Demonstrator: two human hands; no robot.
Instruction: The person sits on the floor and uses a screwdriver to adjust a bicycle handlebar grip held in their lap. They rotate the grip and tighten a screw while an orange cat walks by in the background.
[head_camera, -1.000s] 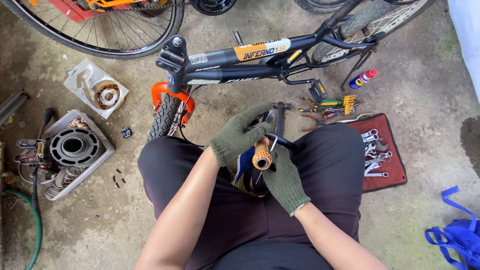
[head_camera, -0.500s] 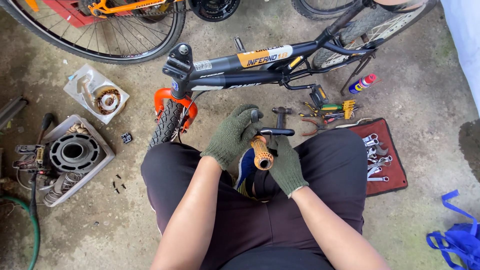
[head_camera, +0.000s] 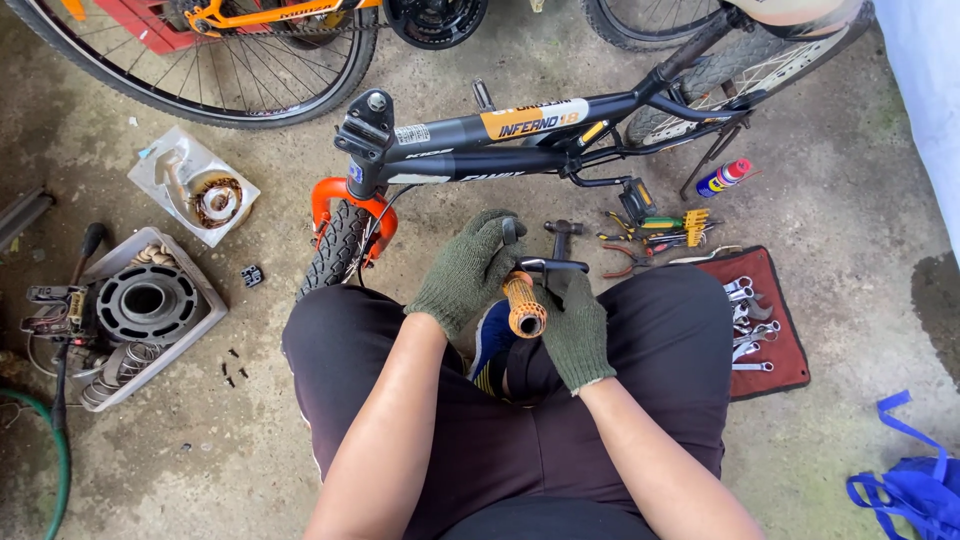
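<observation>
Both my hands wear green knit gloves and meet between my knees. My left hand (head_camera: 465, 272) wraps around a bicycle handlebar just above its orange rubber grip (head_camera: 523, 304), whose open end points at me. My right hand (head_camera: 576, 332) closes on the black handlebar bar (head_camera: 560, 266) from the right side. A small black and orange bicycle (head_camera: 480, 140) lies on its side on the concrete just beyond my hands, its stem (head_camera: 368, 125) bare and its front tyre (head_camera: 336, 250) near my left knee.
A red tool roll with wrenches (head_camera: 762, 322) lies right of my knee. Screwdrivers and pliers (head_camera: 655, 230) and a spray can (head_camera: 722, 178) sit near the frame. A grey tray of parts (head_camera: 140, 310) is at the left; a blue bag (head_camera: 915, 480) lower right.
My hands shifted slightly on the handlebar, and the orange grip now tilts more toward me. The view moved a little; the bicycle has stayed put.
</observation>
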